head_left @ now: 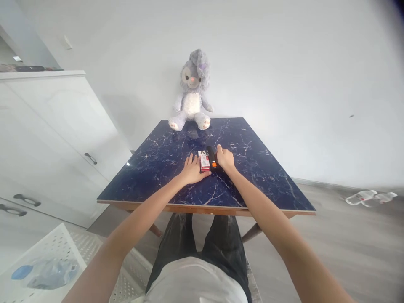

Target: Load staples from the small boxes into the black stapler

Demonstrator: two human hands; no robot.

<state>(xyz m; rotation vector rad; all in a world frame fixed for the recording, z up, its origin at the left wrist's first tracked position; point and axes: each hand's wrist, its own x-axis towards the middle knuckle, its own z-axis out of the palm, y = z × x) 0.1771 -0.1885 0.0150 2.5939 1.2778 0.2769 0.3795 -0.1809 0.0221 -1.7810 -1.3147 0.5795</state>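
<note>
A small white and red box [204,160] lies flat near the middle of the dark blue marble table [259,168]. My left hand [192,169] rests flat on the table with its fingers spread, touching the box's left side. Right of the box lies a black object with an orange part [211,157]. My right hand [224,159] is curled against its right side, fingers touching it.
A grey plush rabbit [192,90] sits at the table's far edge against the white wall. White cabinets [47,139] stand to the left. A white perforated board [57,261] lies at the lower left. Empty plastic bottles [368,197] lie on the floor at right.
</note>
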